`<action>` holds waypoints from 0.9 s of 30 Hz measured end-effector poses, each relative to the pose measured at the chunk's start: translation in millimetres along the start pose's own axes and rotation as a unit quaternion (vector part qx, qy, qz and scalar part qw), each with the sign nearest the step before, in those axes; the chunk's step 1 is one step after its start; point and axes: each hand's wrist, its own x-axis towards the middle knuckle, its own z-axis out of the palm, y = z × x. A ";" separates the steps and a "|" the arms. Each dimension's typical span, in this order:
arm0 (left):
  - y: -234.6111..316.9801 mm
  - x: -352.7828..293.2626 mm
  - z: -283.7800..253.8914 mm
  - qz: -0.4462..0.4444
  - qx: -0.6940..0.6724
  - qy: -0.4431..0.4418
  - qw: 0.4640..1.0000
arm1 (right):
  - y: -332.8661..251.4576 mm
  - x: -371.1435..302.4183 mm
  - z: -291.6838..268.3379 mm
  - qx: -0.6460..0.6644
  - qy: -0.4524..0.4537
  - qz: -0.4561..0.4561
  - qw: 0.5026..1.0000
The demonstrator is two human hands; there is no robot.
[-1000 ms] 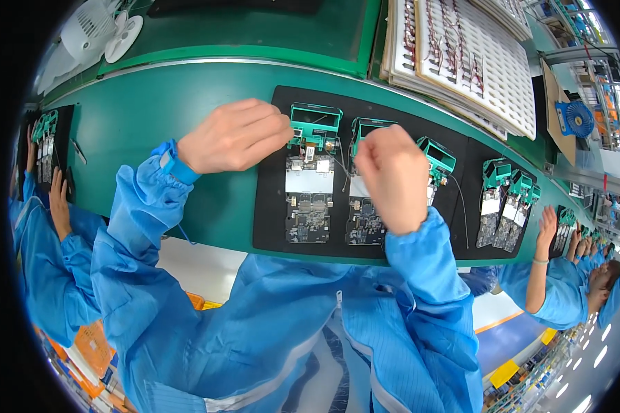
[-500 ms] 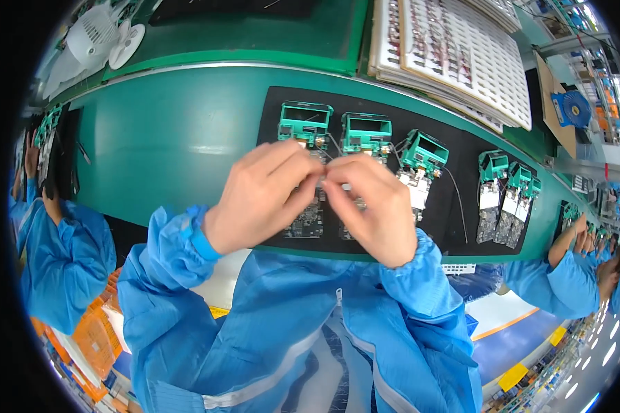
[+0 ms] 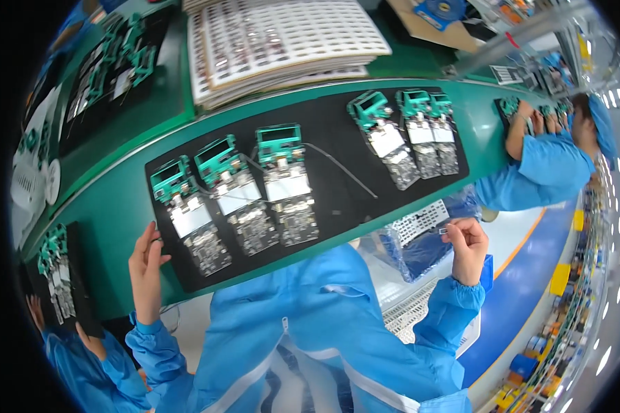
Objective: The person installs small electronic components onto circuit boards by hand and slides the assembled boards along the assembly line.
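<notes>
My left hand (image 3: 147, 265) is over the left edge of a black mat (image 3: 337, 199), its fingers stretched out and holding nothing. Off the bench's front edge, my right hand (image 3: 468, 249) pinches a small pale piece (image 3: 443, 230), too small to name, between thumb and fingertips. Below that hand is a blue plastic-lined bin (image 3: 413, 258) with a white perforated sheet (image 3: 420, 224) in it. Three circuit boards with green frames lie on the mat's left half: a left one (image 3: 208, 251), a middle one (image 3: 253, 227) and a right one (image 3: 295, 213). Thin grey cables run from them.
Three similar boards (image 3: 396, 162) lie at the mat's right end. Behind the bench rises a stack of white slotted trays (image 3: 296, 41). Co-workers in blue sit on both sides, one person (image 3: 537, 165) at right and a sleeve (image 3: 89, 372) at left. A blue fan (image 3: 441, 9) stands at the back.
My hands, together over the boards before, are now far apart: the left at the mat's left edge, the right out over the bin with a small piece. The view has swung rightward.
</notes>
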 end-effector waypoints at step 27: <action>102.7 7.6 279.9 0.136 -0.121 -0.241 0.953 | 260.8 34.6 -156.2 0.253 0.041 0.212 0.943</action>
